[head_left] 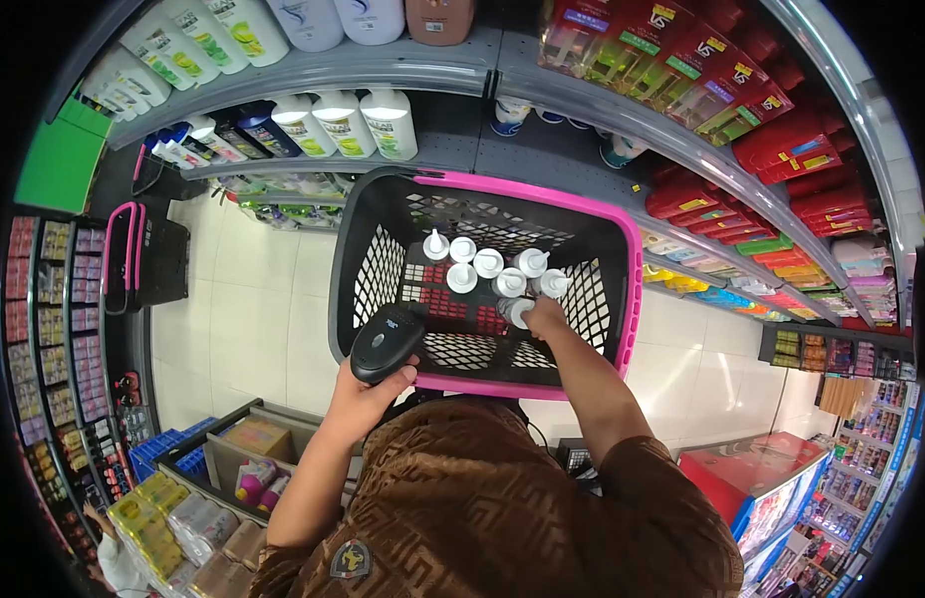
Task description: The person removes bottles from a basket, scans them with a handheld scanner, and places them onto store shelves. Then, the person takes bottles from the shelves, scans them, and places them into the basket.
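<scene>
Head view, left hand (375,394) clamped on black scanner (386,344), right hand (548,321) touching white-capped bottle (520,313) in basket (633,289), grip unclear.

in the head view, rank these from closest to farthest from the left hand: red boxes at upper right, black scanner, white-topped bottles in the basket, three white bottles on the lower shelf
From the left hand:
1. black scanner, in its grip
2. white-topped bottles, inside the basket
3. white shelf bottles, beyond the basket, upper left
4. red boxes, upper right shelf
</scene>
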`<state>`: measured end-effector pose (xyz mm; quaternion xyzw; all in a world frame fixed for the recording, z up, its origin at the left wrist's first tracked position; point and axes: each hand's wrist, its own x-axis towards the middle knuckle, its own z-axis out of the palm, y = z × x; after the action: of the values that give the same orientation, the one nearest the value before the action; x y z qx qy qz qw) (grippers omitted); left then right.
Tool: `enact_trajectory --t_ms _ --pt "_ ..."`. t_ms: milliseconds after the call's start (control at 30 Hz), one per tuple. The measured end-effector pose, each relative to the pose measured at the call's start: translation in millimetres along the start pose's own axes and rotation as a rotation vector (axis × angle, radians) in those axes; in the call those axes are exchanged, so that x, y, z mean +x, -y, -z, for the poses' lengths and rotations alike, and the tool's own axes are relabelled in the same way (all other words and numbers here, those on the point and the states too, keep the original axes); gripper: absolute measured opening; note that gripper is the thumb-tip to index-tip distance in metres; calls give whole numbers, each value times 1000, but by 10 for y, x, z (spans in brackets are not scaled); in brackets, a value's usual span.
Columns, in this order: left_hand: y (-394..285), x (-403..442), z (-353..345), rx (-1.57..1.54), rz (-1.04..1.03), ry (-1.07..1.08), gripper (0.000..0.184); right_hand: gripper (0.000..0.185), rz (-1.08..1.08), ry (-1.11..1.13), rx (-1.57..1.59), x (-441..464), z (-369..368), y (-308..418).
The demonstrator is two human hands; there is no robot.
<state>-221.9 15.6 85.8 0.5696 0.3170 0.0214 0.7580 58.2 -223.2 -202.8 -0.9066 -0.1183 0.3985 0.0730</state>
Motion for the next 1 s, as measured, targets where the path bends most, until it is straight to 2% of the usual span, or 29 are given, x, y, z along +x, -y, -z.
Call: enact_trajectory --t_ms 33,67,133,167,200,300,367,400,467,500,533,567,600,667,767,833,867,933,967,1000 --pt "-4 14 68 -2 -9 6 26 42 -26 104 43 -112 101 50" --pt "1 42 138 17 -5 33 25 42 -30 93 41 -308 223 130" --pt "26 144 237 23 -16 79 25 37 295 -146 -270 -804 592 279" --pt "43 211 272 29 -13 91 25 36 437 -181 -272 -1022 789 291" --pt "51 294 294 39 -13 106 25 35 471 -208 -257 -1344 1058 401" --pt "6 507 235 -80 4 183 30 23 576 -320 -97 -2401 1818 731" --pt "-36 635 154 -164 31 254 37 17 563 -345 162 -3025 2143 877" --pt "-50 687 94 -167 31 274 37 17 547 -358 158 -3249 2295 915" --pt "-68 775 -62 -284 109 350 38 15 804 -599 296 -3575 2533 921" --pt "-54 820 -137 -327 133 410 32 15 796 -606 290 -3652 2610 902" --pt "7 871 -205 -331 133 418 32 16 833 -593 573 -3700 2686 880" --pt "93 919 -273 -494 201 489 33 17 862 -569 858 -3714 2745 856" --pt "101 927 -348 -657 268 557 36 17 862 -568 852 -3691 2790 835" --pt "116 889 -488 -770 303 631 48 20 918 -478 1100 -3591 2841 797" --pt "22 863 -606 -862 380 660 48 13 896 -457 1222 -3312 2751 797" --pt "24 829 -607 -866 292 599 45 11 817 -486 1374 -3070 2660 793" --pt "28 782 -632 -862 286 583 45 24 777 -539 1526 -2907 2516 835" --pt "52 653 -740 -740 50 419 48 37 831 -559 1866 -2781 2281 1153" --pt "109 631 -829 -607 -30 293 58 45 790 -331 1908 -2713 2052 1174" --pt "-85 515 -939 -280 -196 279 60 52 741 -104 1938 -2653 1827 1119"
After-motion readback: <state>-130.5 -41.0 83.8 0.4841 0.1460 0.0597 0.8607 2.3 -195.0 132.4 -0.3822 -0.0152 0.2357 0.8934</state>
